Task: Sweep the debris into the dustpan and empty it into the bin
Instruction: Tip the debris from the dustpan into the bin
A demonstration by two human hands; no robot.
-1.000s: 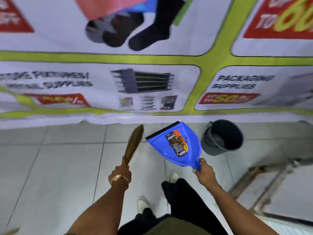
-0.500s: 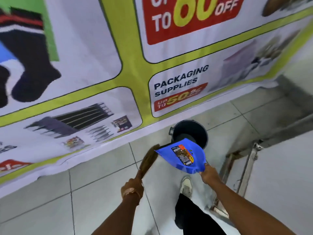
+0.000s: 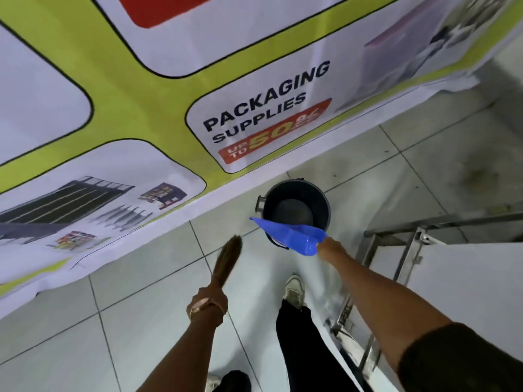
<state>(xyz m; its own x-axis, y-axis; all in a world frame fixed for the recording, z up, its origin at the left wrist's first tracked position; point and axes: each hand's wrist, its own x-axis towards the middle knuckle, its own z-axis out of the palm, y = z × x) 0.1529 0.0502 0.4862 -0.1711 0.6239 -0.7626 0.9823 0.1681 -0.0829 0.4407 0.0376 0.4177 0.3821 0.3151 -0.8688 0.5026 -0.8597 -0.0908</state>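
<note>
My right hand [image 3: 330, 248] grips the handle of a blue dustpan [image 3: 294, 234], which is tilted on edge over the near rim of a dark grey bin [image 3: 295, 203] standing on the tiled floor. The bin's inside looks dark; I cannot make out debris in it. My left hand [image 3: 208, 302], with a bracelet on the wrist, holds a short brown hand broom [image 3: 227, 260] whose bristles point up and away, left of the bin and apart from it.
A large printed banner [image 3: 169, 94] hangs along the wall behind the bin, its lower edge on the floor. A metal frame [image 3: 407, 250] with a white panel stands to the right. My legs and white shoe [image 3: 294, 287] are below.
I have stepped closer to the bin. The dustpan went from flat and face-up to tilted on edge over the bin's rim. The broom stayed raised in my left hand.
</note>
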